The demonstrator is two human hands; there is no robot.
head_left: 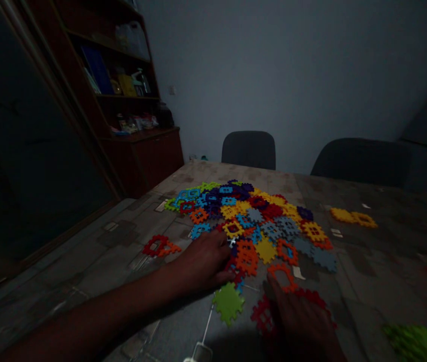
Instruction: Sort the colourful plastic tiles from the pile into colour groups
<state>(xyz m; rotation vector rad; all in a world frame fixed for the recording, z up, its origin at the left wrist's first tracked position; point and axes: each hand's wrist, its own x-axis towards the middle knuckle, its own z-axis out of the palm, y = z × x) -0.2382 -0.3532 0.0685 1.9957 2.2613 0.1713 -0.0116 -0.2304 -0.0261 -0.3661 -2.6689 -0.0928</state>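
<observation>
— Left hand [202, 261]?
— Down on the near edge of a heap of plastic waffle tiles [243, 221], knuckles up, fingers curled in among them; whether closed on a tile or merely resting, impossible to tell with the fingertips buried

— And the right hand [300, 327]?
— Lower and further right, deep in shadow, fingers reaching forward at or just short of an orange ring-shaped tile [283, 276]; too dark to tell open from shut

— Step in hand, then?
— Both hands at the near side of the heap, nothing visibly lifted clear of it; tiles in red, blue, yellow, purple and grey spread out ahead of the hands

— Anything loose near the hands?
— A green tile [228, 303] between the two hands, flat on the table [387, 281]; red tiles [262, 314] just beside the right hand; a linked red and orange pair [161, 246] out past the left hand; two joined yellow tiles [352, 217] well off to the right

— And what the next move calls for?
— Care around a thin white cord [206, 324] just below the green tile, close under the left forearm
</observation>
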